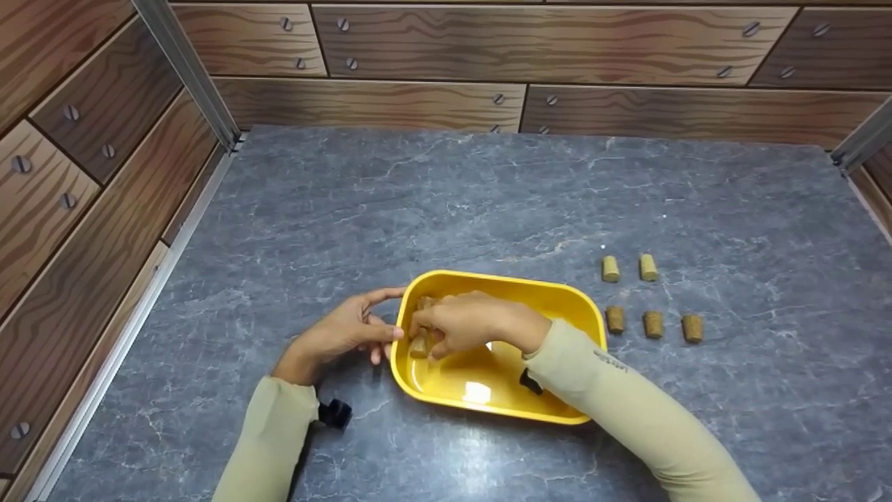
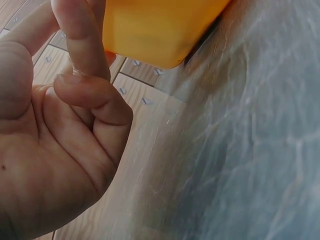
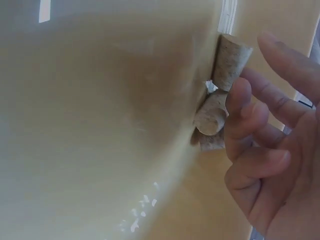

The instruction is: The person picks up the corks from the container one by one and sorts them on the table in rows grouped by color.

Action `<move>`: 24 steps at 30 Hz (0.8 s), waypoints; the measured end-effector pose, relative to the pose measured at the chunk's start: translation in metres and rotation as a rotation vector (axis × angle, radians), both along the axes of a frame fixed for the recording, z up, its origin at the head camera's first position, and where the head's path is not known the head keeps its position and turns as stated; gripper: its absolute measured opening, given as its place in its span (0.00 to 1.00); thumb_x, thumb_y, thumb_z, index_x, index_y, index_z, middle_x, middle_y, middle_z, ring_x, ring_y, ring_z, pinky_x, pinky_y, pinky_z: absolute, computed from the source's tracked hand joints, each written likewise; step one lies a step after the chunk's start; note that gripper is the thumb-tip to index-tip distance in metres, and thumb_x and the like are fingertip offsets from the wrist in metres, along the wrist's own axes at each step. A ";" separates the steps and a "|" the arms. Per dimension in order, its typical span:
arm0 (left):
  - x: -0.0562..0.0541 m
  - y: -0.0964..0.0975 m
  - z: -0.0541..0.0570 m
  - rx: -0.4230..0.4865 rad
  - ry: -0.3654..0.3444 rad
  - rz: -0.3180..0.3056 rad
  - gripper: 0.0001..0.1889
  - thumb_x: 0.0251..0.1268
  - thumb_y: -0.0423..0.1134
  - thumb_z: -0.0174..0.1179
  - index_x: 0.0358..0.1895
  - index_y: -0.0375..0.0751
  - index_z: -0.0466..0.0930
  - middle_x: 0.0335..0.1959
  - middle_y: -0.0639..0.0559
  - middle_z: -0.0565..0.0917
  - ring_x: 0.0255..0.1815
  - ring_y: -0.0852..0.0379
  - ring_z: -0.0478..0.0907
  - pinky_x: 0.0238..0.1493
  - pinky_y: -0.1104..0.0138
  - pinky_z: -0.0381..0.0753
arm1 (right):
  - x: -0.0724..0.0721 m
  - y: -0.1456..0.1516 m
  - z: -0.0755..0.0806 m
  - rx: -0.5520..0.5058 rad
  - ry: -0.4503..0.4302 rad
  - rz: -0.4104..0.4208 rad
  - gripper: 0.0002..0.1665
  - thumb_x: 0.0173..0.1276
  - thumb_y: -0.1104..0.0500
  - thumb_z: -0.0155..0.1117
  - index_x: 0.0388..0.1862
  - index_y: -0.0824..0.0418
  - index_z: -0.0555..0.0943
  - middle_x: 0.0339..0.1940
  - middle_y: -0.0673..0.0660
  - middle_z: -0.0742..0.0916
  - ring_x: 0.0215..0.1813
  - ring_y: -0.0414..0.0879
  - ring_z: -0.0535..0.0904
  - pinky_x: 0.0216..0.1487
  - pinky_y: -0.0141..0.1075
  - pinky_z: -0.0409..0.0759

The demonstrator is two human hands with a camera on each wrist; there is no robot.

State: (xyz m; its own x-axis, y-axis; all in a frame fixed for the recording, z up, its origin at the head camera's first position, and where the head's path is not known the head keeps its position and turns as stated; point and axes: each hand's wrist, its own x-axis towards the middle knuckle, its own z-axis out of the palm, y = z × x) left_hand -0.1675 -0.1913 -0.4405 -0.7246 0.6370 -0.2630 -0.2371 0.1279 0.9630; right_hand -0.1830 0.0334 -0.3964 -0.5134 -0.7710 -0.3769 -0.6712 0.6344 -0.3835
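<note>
We have the right hand (image 1: pixel 463 321) inside the yellow bin (image 1: pixel 557 296), its fingers partly curled with a gap between the thumb and the rest. No firm pinch is visible; whether a fingertip touches a cork, we cannot tell. At least three bin corks (image 3: pixel 212 115) lie just beside these fingers, near the end wall. The left hand (image 1: pixel 348 324) is outside that same end, fingers loosely bent, thumb against the rim; we judge that it steadies the bin. Away from the right fingers, beyond the opposite end, two pale corks (image 1: pixel 648 267) and three darker corks (image 1: pixel 653 324) form separate rows on the surface (image 1: pixel 418 202).

We judge the step in hand to be selecting a cork for transfer to the rows. The next move should call for pinching one cork between thumb and index finger, lifting it clear of its neighbours and placing it in the matching row.
</note>
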 end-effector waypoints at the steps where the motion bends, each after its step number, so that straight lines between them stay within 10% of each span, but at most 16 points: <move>1: 0.000 0.000 0.000 -0.002 0.001 0.000 0.41 0.63 0.35 0.63 0.75 0.34 0.50 0.17 0.55 0.84 0.13 0.64 0.77 0.17 0.74 0.74 | 0.000 0.000 -0.001 -0.002 0.002 0.005 0.22 0.62 0.50 0.69 0.55 0.47 0.78 0.37 0.48 0.82 0.35 0.39 0.75 0.34 0.33 0.74; 24: 0.000 0.000 0.000 0.007 -0.026 0.012 0.41 0.62 0.34 0.64 0.75 0.36 0.50 0.18 0.53 0.84 0.13 0.63 0.76 0.20 0.72 0.79 | 0.000 0.001 -0.006 0.021 0.040 -0.008 0.24 0.61 0.46 0.69 0.56 0.47 0.78 0.40 0.48 0.80 0.35 0.41 0.74 0.33 0.35 0.74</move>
